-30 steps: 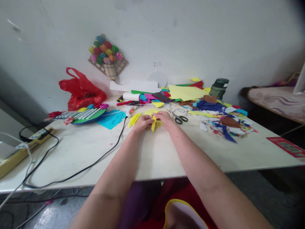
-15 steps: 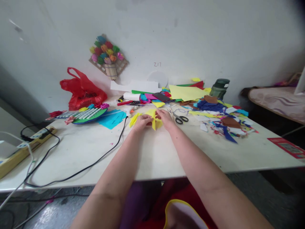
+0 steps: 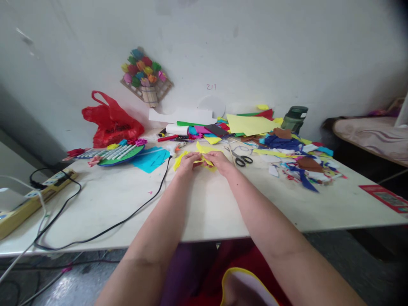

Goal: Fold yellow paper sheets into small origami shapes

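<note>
Between my two hands, over the middle of the table, is a thin piece of yellow paper point(image 3: 201, 148), its upper corner standing above my fingers. My left hand point(image 3: 190, 160) pinches it from the left and my right hand point(image 3: 219, 160) from the right, with fingertips nearly meeting. More yellow paper point(image 3: 180, 160) lies beside my left hand, partly covered by it. Scissors with black handles point(image 3: 244, 160) rest just right of my right hand, near a thin stick point(image 3: 231, 154). Behind my left hand lies a glue gun point(image 3: 176, 147) with a black cord.
Paper scraps point(image 3: 306, 163) are heaped on the right, before a green bottle point(image 3: 295, 119). On the left are a green disc with rolled paper tubes point(image 3: 123, 155), blue paper point(image 3: 149, 160), a red bag point(image 3: 111, 123) and a power strip point(image 3: 41, 195). A black cord point(image 3: 140, 208) crosses the table.
My right hand has come lower and closer to my left hand. The yellow paper between them has been turned or folded; its hanging lower point no longer shows.
</note>
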A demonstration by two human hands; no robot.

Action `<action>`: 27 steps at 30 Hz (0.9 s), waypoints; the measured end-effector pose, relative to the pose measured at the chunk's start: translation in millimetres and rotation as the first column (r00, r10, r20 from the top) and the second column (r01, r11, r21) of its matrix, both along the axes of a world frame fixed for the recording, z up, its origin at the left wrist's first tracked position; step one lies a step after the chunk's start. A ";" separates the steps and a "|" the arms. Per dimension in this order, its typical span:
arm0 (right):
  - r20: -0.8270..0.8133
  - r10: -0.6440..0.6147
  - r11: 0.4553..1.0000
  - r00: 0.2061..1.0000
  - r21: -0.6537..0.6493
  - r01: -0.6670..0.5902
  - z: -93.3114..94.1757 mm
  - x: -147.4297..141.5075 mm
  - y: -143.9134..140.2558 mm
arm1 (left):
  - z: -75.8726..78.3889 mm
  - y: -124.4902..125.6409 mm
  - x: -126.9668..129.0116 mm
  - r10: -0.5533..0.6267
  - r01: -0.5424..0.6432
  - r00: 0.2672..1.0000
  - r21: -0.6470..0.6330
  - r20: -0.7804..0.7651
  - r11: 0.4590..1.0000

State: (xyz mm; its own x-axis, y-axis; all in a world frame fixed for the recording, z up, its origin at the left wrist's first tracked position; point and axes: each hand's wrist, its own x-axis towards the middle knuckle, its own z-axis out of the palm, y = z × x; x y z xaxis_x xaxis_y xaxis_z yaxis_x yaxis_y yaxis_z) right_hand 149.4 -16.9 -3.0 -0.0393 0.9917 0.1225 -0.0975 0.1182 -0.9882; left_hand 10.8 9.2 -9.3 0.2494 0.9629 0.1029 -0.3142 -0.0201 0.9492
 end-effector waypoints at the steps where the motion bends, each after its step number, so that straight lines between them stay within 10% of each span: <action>1: 0.012 -0.030 1.000 0.999 0.006 0.030 0.2 0.0 0.4 | -0.7 0.4 0.5 0.005 -0.005 1.000 -0.007 0.002 1.000; 27: 0.138 -0.155 0.988 0.978 -0.005 0.157 7.7 -0.9 -4.1 | -4.4 2.9 2.0 0.144 -0.143 0.988 0.015 -0.057 0.990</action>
State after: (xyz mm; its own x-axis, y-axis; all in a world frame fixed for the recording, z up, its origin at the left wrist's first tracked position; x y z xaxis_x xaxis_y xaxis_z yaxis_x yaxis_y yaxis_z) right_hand 148.6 -20.9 4.7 0.1006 0.9887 0.1110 0.0569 0.1057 -0.9928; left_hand 12.8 12.1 -13.6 0.1145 0.9880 0.1033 -0.2517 -0.0718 0.9651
